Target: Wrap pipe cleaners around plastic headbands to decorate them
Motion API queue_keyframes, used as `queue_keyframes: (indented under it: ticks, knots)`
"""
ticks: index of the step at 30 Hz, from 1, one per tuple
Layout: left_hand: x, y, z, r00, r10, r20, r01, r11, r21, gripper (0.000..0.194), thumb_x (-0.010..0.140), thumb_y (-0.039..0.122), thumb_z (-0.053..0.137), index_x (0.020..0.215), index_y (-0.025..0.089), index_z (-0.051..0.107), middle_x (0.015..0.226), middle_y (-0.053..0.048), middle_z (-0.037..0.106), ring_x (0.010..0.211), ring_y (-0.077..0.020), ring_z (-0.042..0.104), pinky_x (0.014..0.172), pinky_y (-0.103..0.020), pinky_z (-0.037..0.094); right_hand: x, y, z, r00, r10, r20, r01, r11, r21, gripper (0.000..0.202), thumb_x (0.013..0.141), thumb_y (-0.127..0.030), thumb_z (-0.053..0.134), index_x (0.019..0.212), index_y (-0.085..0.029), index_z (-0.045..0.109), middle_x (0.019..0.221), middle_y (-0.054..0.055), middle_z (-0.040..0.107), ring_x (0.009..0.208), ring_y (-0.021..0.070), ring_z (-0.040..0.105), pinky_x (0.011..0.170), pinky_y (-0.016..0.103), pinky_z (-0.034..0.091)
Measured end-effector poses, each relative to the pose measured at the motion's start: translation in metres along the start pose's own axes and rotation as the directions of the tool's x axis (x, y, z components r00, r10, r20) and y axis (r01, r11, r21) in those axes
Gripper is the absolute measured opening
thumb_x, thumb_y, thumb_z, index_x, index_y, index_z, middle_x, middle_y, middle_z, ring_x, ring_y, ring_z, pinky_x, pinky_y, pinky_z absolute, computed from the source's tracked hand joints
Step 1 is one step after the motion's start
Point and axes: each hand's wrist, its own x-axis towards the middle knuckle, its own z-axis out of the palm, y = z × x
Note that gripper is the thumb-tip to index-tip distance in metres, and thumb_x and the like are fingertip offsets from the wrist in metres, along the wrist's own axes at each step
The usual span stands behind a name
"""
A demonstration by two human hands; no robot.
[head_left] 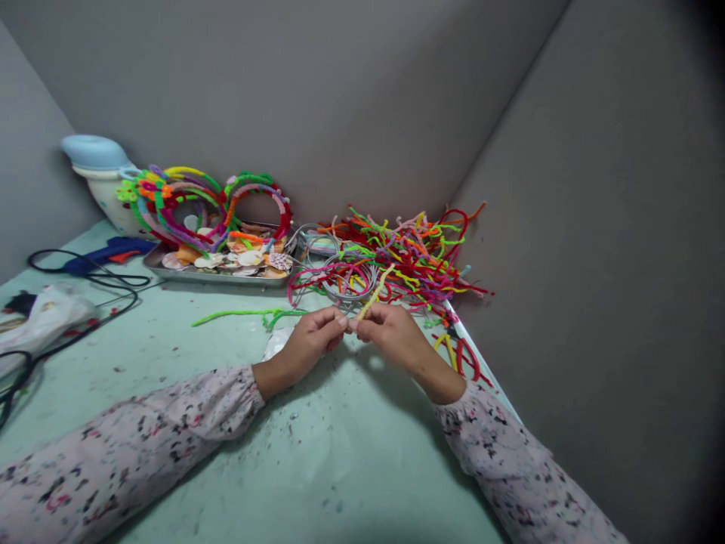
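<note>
Grey walls [294,91] are meeting behind a pale green table [317,468], whose surface is showing small dark specks. At the far left, a crumpled plastic bag [60,313] is lying beside a black cable [84,332] that is looping across the table, and a blue cloth [116,248] is resting just beyond. Behind the cloth, a white container [105,189] is standing under its light blue lid [95,151]. Farther right, a metal tray [226,279] is holding seashells [249,258], and fuzzy, many-coloured hoops [161,219] are leaning over them. Nearer, a bright green stem [226,313] is lying on the table, pointing left. Around the middle, the left hand [309,344] is pinching narrowly, thumb against forefinger — what is sitting between those fingertips is too small to tell. Just beside it, almost touching, the right hand [396,336] is gripping a pale yellow stem [378,291] near its lower end, and the stem is slanting up and right, above the table. Beyond the hands, a coil of silvery wire [345,293] is lying at the left side of a tangled heap of coloured stems [419,253] — red, orange, green, pink. At the near right of the heap, bent red and yellow pieces [467,355] are lying by the table's edge.
</note>
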Motion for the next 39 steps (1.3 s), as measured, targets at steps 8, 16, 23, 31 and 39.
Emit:
queue_keyframes:
  ticks: [8, 16, 23, 31, 39]
  knots:
    - [0.001, -0.001, 0.0, 1.0, 0.004, -0.009, -0.004, 1.0, -0.012, 0.029, 0.087, 0.037, 0.052, 0.067, 0.016, 0.05, 0.056, 0.005, 0.041, 0.051, -0.0088, 0.036, 0.05, -0.023, 0.027, 0.001, 0.0, -0.005, 0.996, -0.021, 0.082, 0.023, 0.999, -0.023, 0.021, 0.079, -0.035, 0.057, 0.07, -0.016, 0.058, 0.063, -0.004, 0.051, 0.057, 0.0095, 0.043, 0.055, 0.023, 0.033]
    - [0.0, 0.0, 0.0, 1.0, 0.006, -0.01, -0.006, 1.0, 0.007, 0.028, 0.087, 0.036, 0.053, 0.067, 0.016, 0.052, 0.056, 0.005, 0.041, 0.051, -0.009, 0.036, 0.05, -0.022, 0.027, 0.001, -0.001, -0.005, 0.997, -0.045, 0.064, 0.049, 0.997, -0.057, 0.026, 0.08, -0.034, 0.053, 0.061, -0.017, 0.052, 0.057, -0.004, 0.048, 0.055, 0.0095, 0.042, 0.053, 0.023, 0.031]
    - [0.0, -0.002, 0.0, 1.0, -0.002, 0.007, 0.002, 0.999, 0.034, 0.027, 0.087, 0.038, 0.053, 0.07, 0.016, 0.053, 0.057, 0.005, 0.042, 0.052, -0.009, 0.036, 0.05, -0.022, 0.027, 0.004, 0.005, -0.006, 0.992, 0.01, 0.125, -0.012, 1.0, 0.016, 0.029, 0.08, -0.036, 0.052, 0.057, -0.018, 0.05, 0.053, -0.005, 0.044, 0.052, 0.0093, 0.038, 0.053, 0.024, 0.029]
    - [0.0, -0.002, -0.001, 1.0, 0.004, 0.017, -0.005, 0.998, 0.062, 0.027, 0.088, 0.038, 0.052, 0.071, 0.016, 0.053, 0.058, 0.005, 0.042, 0.053, -0.0091, 0.036, 0.051, -0.023, 0.027, 0.006, 0.007, -0.006, 0.983, 0.072, 0.167, -0.09, 0.99, 0.104, 0.027, 0.078, -0.035, 0.053, 0.057, -0.018, 0.051, 0.053, -0.006, 0.041, 0.051, 0.0092, 0.036, 0.053, 0.024, 0.029]
    - [0.0, 0.001, 0.0, 0.999, 0.034, -0.018, -0.033, 0.999, 0.027, 0.029, 0.089, 0.037, 0.05, 0.069, 0.016, 0.05, 0.058, 0.005, 0.041, 0.053, -0.0091, 0.036, 0.051, -0.023, 0.028, -0.01, -0.017, -0.013, 0.998, -0.064, 0.005, 0.063, 0.954, -0.294, 0.022, 0.083, -0.036, 0.056, 0.07, -0.019, 0.059, 0.064, -0.002, 0.056, 0.06, 0.0115, 0.047, 0.055, 0.024, 0.033]
